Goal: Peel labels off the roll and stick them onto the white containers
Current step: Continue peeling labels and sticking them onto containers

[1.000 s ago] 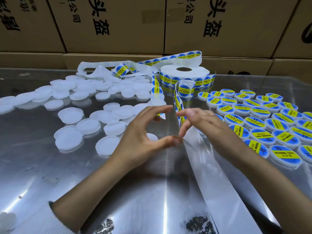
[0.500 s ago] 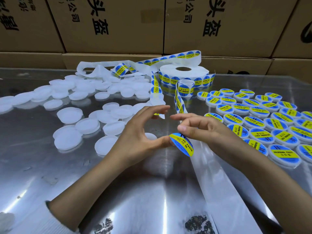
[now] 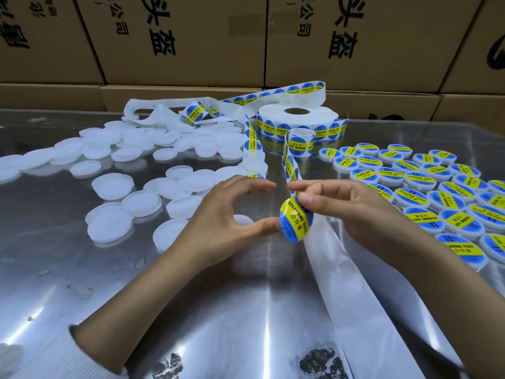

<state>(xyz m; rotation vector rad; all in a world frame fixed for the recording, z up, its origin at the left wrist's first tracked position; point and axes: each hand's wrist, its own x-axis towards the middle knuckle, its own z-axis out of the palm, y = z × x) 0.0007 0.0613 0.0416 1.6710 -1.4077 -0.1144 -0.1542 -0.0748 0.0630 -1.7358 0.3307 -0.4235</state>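
A round blue and yellow label (image 3: 293,222) hangs peeled between my hands, curling off the backing strip (image 3: 290,165). My right hand (image 3: 349,209) pinches its upper edge between thumb and forefinger. The left hand (image 3: 218,214) is curved into a C, its thumb tip touching the label's left edge and its forefinger reaching toward the strip. That strip runs back to the label roll (image 3: 297,119) lying flat at the rear. Several bare white containers (image 3: 112,184) lie scattered to the left. Several labelled containers (image 3: 418,181) sit in rows on the right.
Everything rests on a shiny metal table (image 3: 82,283). Empty white backing (image 3: 355,310) trails from my hands toward the near right edge, and more used backing (image 3: 153,110) is heaped behind the bare containers. Cardboard boxes (image 3: 191,36) wall off the back.
The label has come off the strip: a second ago no peeled label showed between my hands; now it hangs pinched by my right hand, which has lifted slightly. My left hand stays nearly still.
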